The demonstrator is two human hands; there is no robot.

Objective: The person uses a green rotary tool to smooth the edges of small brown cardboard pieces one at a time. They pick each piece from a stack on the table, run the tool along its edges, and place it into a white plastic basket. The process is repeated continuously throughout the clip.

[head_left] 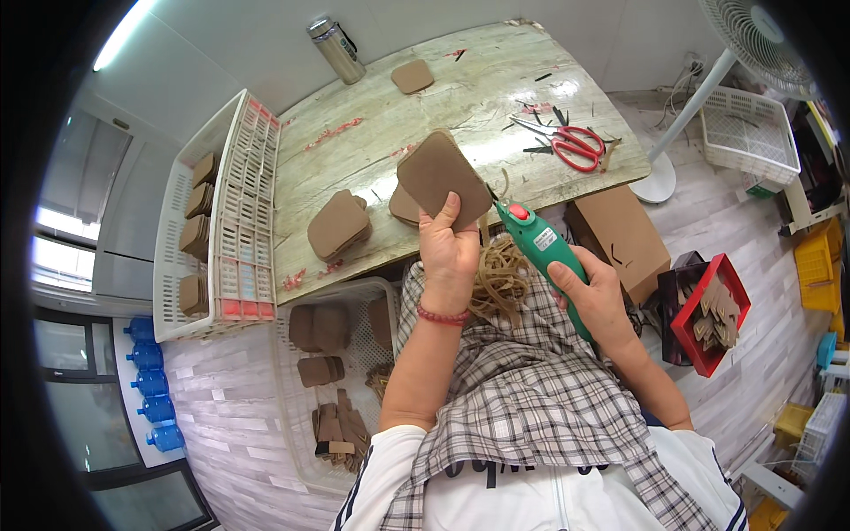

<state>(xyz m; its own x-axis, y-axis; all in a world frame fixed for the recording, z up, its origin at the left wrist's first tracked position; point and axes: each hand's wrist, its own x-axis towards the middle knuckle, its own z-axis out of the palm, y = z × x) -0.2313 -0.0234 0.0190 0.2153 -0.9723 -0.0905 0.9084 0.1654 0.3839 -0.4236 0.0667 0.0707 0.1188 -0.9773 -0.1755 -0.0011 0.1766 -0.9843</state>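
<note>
My left hand [450, 248] pinches a brown square pad [440, 177] with rounded corners, thumb on its face, over the table's front edge. It looks like leather; I cannot tell for sure. My right hand [595, 292] is wrapped round a green electric hand tool [538, 239] with a red button. The tool's narrow dark tip meets or nearly meets the pad's right corner, where a thin brown strip curls away. Beneath the held pad another brown pad [404, 205] partly shows. To its left lies a small stack of pads [339, 226]. Brown trimmed strips [501, 281] heap on my lap.
Red-handled scissors [575, 146] lie among dark scraps on the worn table [354, 133]. A steel flask [336, 51] and a single pad [413, 77] are farther back. White crates [243, 212] with pads stand left and below. At right are a cardboard box [620, 239], red box [711, 314] and fan [753, 40].
</note>
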